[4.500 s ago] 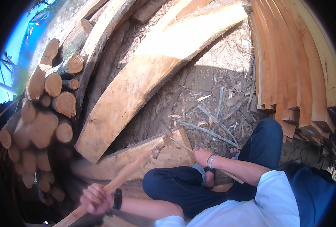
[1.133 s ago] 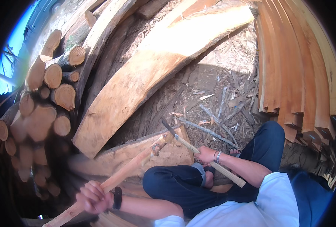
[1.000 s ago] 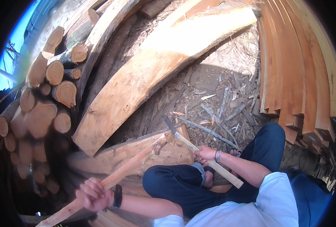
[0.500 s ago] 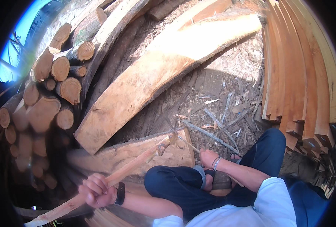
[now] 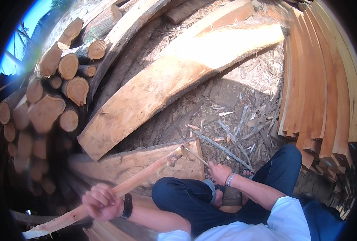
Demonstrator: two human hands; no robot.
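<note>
My left hand [image 5: 102,203], with a dark watch at its wrist, is wrapped round a long, pale wooden stick [image 5: 144,174]. The stick slants up to the right and ends in a dark, knotty patch above a thick plank [image 5: 188,166]. In my right hand [image 5: 219,172], which wears bracelets, is a thin, straight tool [image 5: 196,156]. Its far end meets or lies very close to the stick's knotty end; its exact kind does not show. My right fingers are closed round its near part. My bent knees are just below the plank.
A wide, curved slab [image 5: 166,88] lies across the ground beyond the plank. Cut logs [image 5: 76,90] are stacked at the left, and long boards [image 5: 313,76] stand in a row at the right. Grey sticks [image 5: 222,146] and wood chips litter the ground.
The whole view has shifted slightly. My right hand and the thin tool are a little lower and further left, while both hands keep their holds.
</note>
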